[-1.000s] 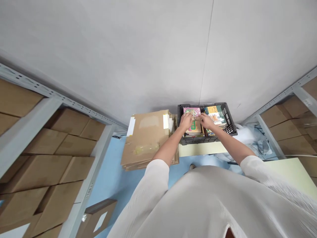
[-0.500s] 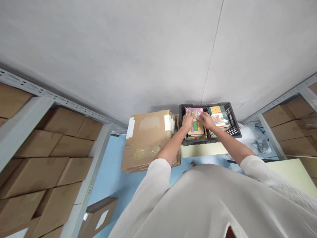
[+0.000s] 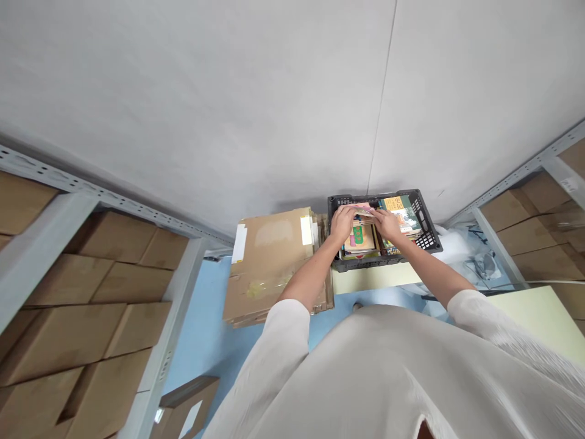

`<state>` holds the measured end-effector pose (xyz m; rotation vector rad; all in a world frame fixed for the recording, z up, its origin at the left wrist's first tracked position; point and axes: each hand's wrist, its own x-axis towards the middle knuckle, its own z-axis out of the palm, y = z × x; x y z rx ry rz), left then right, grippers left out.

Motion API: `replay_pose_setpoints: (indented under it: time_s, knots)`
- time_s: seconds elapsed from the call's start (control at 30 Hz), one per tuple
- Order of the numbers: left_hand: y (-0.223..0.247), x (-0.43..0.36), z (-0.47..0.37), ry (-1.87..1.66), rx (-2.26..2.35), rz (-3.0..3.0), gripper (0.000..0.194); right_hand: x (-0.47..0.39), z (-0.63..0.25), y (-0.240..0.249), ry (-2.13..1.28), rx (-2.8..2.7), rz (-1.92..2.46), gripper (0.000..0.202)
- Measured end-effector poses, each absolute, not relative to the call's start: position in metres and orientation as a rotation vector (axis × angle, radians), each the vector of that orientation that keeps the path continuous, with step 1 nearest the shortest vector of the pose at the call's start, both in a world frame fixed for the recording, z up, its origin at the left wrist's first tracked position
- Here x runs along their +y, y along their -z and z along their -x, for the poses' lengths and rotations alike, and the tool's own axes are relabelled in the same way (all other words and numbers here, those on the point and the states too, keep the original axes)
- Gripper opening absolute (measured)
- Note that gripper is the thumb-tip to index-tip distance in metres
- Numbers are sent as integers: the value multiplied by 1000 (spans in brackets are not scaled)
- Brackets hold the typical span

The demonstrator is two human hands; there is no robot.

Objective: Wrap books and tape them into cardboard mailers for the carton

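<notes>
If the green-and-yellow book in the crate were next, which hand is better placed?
Likely the right hand: it is nearer the green-and-yellow book. The left hand is farther off, at the pink book's left edge. Both hands hold the pink book.

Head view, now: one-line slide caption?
Left hand and right hand hold a pink-covered book at a black crate of books, beside a cardboard stack.

Pale grey wall (image 3: 228,110) with a thin seam (image 3: 382,91), blue floor (image 3: 194,329), grey metal racks (image 3: 183,289) at both sides
</notes>
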<state>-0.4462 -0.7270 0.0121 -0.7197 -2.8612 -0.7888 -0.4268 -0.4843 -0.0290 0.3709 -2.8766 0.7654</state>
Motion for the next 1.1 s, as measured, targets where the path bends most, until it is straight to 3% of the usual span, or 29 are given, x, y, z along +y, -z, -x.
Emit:
replay_pose_setpoints:
  time_s: [0.27,0.53,0.77,1.1]
  knots:
    - [-41,-676,434,727,-2769,870,42,-426,396,-7,-537,-2804,-300,50]
    - [-66,-567,400,628,-2537,1285,38,-319,313,-27,-280,-2771,-31,51]
    - [-61,-427,323,648,-2479,1571,38,-208,180,-29,-206,-2829,287,53]
    - [-7,-236,169,601,-2463,2044,37,-94,-50,7,-214,-2886,817,52]
